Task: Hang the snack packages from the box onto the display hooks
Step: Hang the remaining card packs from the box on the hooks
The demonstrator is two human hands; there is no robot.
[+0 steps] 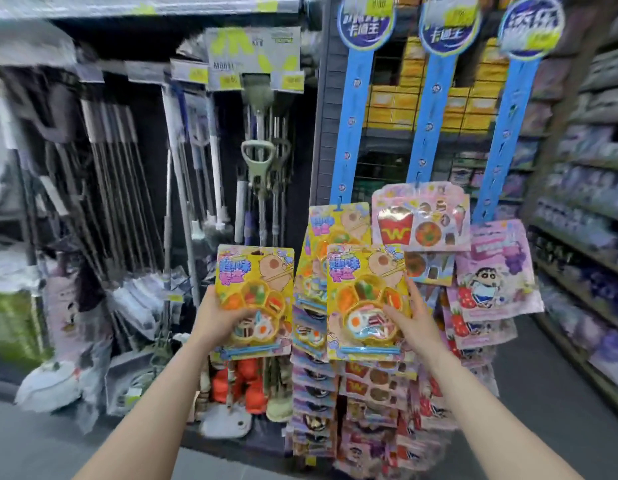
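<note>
Head view: our left hand (220, 318) and right hand (413, 315) each grip a yellow pack (255, 296); we should align the right pack's (366, 299) hole squarely with the blue strip's (349, 133) hook.

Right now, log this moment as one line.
left hand: holds yellow snack package | right hand: holds second yellow package at blue hanging strip

Mops (127, 174) motion-blurred; strip signs (366, 19) cut off at top — print illegible
</note>
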